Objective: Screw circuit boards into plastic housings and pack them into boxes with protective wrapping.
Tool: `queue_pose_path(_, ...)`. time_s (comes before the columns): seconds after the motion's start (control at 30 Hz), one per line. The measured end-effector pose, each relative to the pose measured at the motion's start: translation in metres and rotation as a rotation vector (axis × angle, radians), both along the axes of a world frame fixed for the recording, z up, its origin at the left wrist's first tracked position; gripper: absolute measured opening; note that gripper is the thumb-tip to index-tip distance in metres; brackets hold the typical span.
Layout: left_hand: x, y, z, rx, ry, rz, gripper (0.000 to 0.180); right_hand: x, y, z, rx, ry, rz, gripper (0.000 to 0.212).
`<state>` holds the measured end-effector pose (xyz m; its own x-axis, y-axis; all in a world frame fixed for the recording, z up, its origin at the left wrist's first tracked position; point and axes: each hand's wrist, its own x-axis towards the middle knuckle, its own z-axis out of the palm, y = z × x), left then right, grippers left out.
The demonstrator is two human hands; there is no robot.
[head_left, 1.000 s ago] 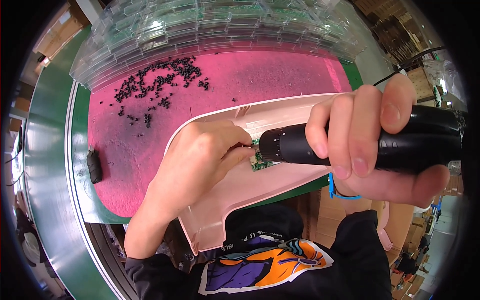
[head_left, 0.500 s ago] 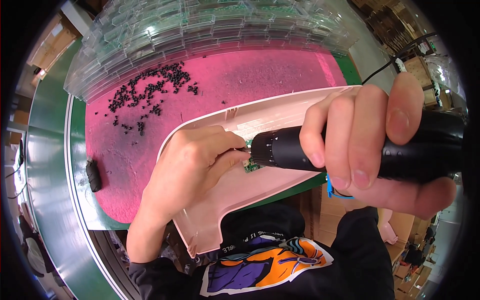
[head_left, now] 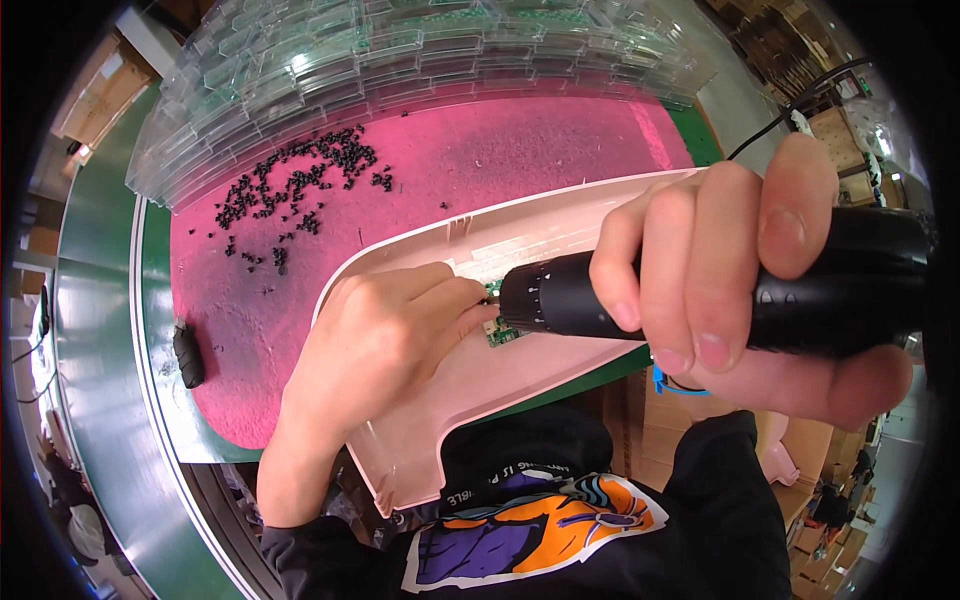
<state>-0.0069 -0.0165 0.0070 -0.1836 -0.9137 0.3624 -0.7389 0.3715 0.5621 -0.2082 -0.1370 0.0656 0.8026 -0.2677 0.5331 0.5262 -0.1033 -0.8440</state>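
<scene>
My right hand [head_left: 695, 275] is wrapped round a thick black electric screwdriver [head_left: 570, 296], which lies nearly level with its nose pointing left. That nose is over a small green circuit board [head_left: 500, 338] inside a pale pink plastic shell [head_left: 400, 450]. From the left, my left hand [head_left: 385, 325] reaches over the shell, thumb and fingers pinched together right at the screwdriver's tip. Whatever is between those fingertips is too small and too hidden to make out. Part of the board is covered by the screwdriver and my fingers.
The shell lies on a pink mat [head_left: 500, 150]. Many small black screws [head_left: 300, 180] are scattered at the mat's far left. Stacked clear plastic trays [head_left: 430, 60] stand along the back. A short black wrapped object [head_left: 187, 355] rests at the left edge, beside a metal rail [head_left: 150, 370].
My right hand and the screwdriver have shifted slightly to the left. My left hand has tilted a little, its fingers still pinched at the tip.
</scene>
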Motion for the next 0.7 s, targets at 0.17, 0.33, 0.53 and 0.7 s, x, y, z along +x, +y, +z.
queue_pose_path(0.17,0.001,-0.001,-0.001,-0.008,0.004,-0.008,0.013,0.006,0.002,-0.002,0.025,0.027,-0.027,0.065)
queue_pose_path(0.33,0.003,0.0,-0.001,-0.032,-0.081,-0.05,0.012,0.006,0.009,-0.005,0.05,0.053,-0.053,0.066)
queue_pose_path(0.53,0.0,-0.002,-0.004,-0.075,-0.041,-0.041,0.013,0.004,0.015,-0.006,0.075,0.085,-0.088,0.067)
queue_pose_path(0.7,0.0,-0.004,-0.004,-0.101,-0.04,-0.041,0.013,0.007,0.012,-0.008,0.1,0.115,-0.119,0.067)
